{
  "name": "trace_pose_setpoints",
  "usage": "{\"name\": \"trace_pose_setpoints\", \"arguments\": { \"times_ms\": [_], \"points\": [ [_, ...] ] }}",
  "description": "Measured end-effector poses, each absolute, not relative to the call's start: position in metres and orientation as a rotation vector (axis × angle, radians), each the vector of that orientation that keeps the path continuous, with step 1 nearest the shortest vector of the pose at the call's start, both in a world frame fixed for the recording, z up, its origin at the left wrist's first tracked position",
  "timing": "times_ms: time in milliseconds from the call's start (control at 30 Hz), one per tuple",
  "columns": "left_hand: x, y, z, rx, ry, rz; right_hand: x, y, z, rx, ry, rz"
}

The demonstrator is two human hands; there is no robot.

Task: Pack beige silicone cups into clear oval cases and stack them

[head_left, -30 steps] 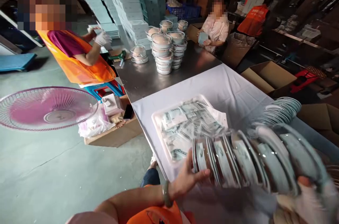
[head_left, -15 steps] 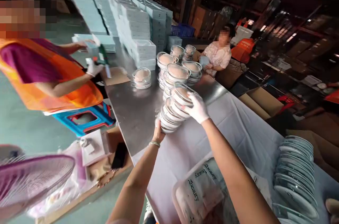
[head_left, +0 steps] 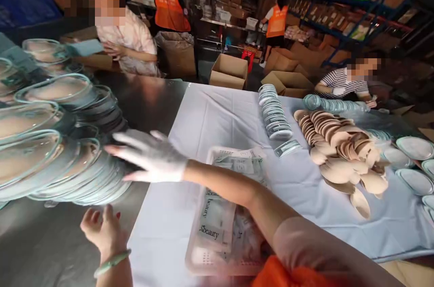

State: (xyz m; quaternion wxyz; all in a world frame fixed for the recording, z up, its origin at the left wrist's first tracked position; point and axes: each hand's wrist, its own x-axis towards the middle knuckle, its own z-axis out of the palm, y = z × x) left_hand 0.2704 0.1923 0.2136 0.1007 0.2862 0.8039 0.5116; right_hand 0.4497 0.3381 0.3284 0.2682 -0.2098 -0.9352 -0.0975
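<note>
My right hand (head_left: 154, 159), in a white glove with bare fingertips, is open with fingers spread beside the stacked clear round cases (head_left: 81, 178). Nothing is in it. Below the same stack is my left hand (head_left: 103, 228), ungloved, with a pale green bangle (head_left: 112, 263) on the wrist; its fingers are loosely bent and apart, holding nothing. The cases are clear-rimmed and show beige contents. They stand in several piles on the metal tabletop (head_left: 149, 101). Under my right forearm sits a pale plastic basket (head_left: 193, 251) of printed packets (head_left: 215, 226).
On the white cloth (head_left: 217, 115), a row of cases (head_left: 273, 110) lies beside a heap of beige oval pads (head_left: 339, 147). More clear cases (head_left: 415, 148) lie at the right. Co-workers (head_left: 134, 43) work across the table, near open cartons (head_left: 228, 72).
My hands have let go of the stack of cases, which now stands on the metal tabletop. My right hand has drawn away and spread. The view has swung right.
</note>
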Motion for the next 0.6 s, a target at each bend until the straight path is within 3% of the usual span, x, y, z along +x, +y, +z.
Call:
{"name": "trace_pose_setpoints", "arguments": {
  "times_ms": [67,133,233,300,367,433,600],
  "points": [
    [0.309,0.165,0.214,0.633,2.344,1.529,0.567,0.353,0.282,-0.612,-2.536,-0.105],
    [0.352,0.142,0.22,0.669,2.355,1.4,0.695,0.37,0.226,-1.029,-2.494,0.094],
    [0.432,0.137,0.231,1.13,2.43,1.229,0.864,0.395,0.14,-1.711,-2.433,0.203],
    [0.502,0.16,0.232,1.54,2.272,1.202,0.937,0.41,0.094,-1.897,-2.428,0.214],
    [0.584,0.202,0.223,1.945,2.003,1.035,0.975,0.424,0.059,-1.894,-2.4,0.221],
    [0.669,0.259,0.203,2.232,1.806,0.65,0.99,0.438,0.036,-1.814,-2.376,0.223],
    [0.821,0.402,0.136,2.348,1.805,-0.222,1.012,0.508,0.026,-1.43,-2.172,0.339]
  ]
}}
